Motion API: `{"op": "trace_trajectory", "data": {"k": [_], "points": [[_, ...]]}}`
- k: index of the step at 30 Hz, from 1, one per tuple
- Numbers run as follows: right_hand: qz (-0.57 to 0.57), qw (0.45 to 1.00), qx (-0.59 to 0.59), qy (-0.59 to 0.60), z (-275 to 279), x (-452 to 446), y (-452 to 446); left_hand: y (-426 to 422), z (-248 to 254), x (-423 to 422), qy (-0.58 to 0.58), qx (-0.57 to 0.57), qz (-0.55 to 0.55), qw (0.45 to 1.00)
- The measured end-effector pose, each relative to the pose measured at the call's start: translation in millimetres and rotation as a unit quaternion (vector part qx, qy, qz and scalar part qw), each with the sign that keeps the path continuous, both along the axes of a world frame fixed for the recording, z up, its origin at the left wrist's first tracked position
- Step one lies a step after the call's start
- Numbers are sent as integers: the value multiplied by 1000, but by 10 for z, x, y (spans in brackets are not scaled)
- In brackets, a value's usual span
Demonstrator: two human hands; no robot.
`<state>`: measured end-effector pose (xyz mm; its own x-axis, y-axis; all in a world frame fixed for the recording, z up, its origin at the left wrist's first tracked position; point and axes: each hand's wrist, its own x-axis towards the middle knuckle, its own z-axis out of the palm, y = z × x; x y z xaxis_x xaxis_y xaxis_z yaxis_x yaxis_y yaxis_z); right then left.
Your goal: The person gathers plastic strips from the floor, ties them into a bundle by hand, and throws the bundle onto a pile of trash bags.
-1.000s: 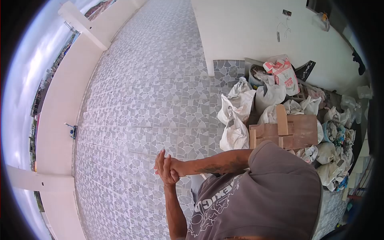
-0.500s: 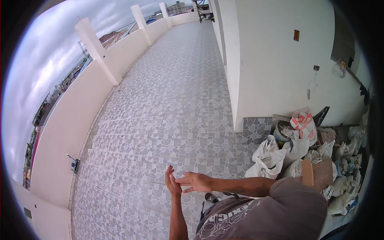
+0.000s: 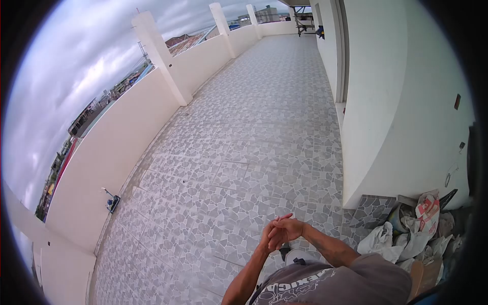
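My left hand (image 3: 267,236) and my right hand (image 3: 288,230) are pressed together in front of my body, low in the head view. Their fingers are bent and folded against each other, partly hiding one another. Both hands look closed, and no object shows between them. Behind the hands lies the grey stone-patterned tile floor (image 3: 239,152). Under my forearms is the front of a grey printed T-shirt (image 3: 325,282).
A small blue tool with an upright handle (image 3: 113,203) sits by the parapet (image 3: 101,168) on the left. White sacks (image 3: 381,241), a loose tile (image 3: 373,209) and a cardboard piece (image 3: 429,277) stand along the wall (image 3: 386,152) at right. Scaffolding (image 3: 305,23) is at the far end.
My hands have gone from touching with fingers stretched to folded together. The view has turned left, so the floor, wall and sacks appear farther right and the sacks lower.
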<state>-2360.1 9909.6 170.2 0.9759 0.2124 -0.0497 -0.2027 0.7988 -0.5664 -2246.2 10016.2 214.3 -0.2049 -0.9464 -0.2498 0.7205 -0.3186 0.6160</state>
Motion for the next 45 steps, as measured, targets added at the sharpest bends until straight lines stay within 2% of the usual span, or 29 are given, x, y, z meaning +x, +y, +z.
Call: {"op": "trace_trajectory", "data": {"k": [2,5,6,8,9,11,12,15,16,19,21,22,25,26,28,29,33,34,37,40,41,43,44,45], "points": [[76,994,-17,-76,-118,471,-600,-347,236,423,-19,55,-13,998],[70,991,-115,-5,91,1110,-1134,-794,414,966,-116,108,21,987],[63,991,-119,25,210,1362,-1238,-929,384,1110,-121,119,86,982],[43,985,-137,93,502,1810,-1426,-1121,-23,1588,-177,148,152,961],[33,973,-211,88,606,1984,-1507,-1249,-176,1751,-202,160,181,949],[6,933,-353,71,649,2291,-1599,-1455,-133,1960,-218,177,251,926],[1,908,-416,47,420,2480,-1675,-1558,-144,2062,-226,187,283,913],[-179,829,-530,10,96,2930,-1881,-2096,-589,2534,-313,193,395,842],[-230,793,-565,2,-9,3129,-2054,-2238,-656,2706,-376,179,367,832],[-334,668,-665,-23,-233,3527,-2587,-2902,-738,3108,-297,175,389,855],[-334,654,-678,-19,-257,3726,-3041,-3436,-1153,3465,-382,105,356,846],[-338,644,-686,-19,-177,3861,-3319,-3762,-1173,3640,-425,64,339,837],[-258,518,-815,5,140,4023,-4015,-4692,-1005,3856,-118,59,307,943],[-257,566,-783,33,276,4125,-4250,-5053,-1197,3977,-77,55,292,952],[-273,559,-781,47,393,4298,-4679,-5773,-1755,4241,5,52,262,964],[-278,562,-777,58,390,4338,-4819,-5929,-1727,4225,38,74,258,963],[-370,512,-771,78,57,4675,-5326,-6480,-587,4339,145,155,253,944],[-388,499,-771,85,-19,4730,-5514,-6682,-496,4406,171,170,252,937],[-432,481,-749,144,-291,4856,-6160,-7282,-953,4423,98,179,299,932],[-471,504,-681,246,-699,4978,-7009,-7882,-1098,4305,29,155,255,954],[-480,530,-637,289,-836,4987,-7363,-8112,-1106,4291,3,146,240,960],[-483,618,-485,387,-1064,4935,-8185,-8509,-1054,4266,-50,126,213,968],[-488,650,-395,428,-1163,4906,-8580,-8544,-311,4176,-113,137,188,966],[-490,684,-289,458,-1210,4883,-9027,-8808,-198,4137,-175,73,148,971]]}}
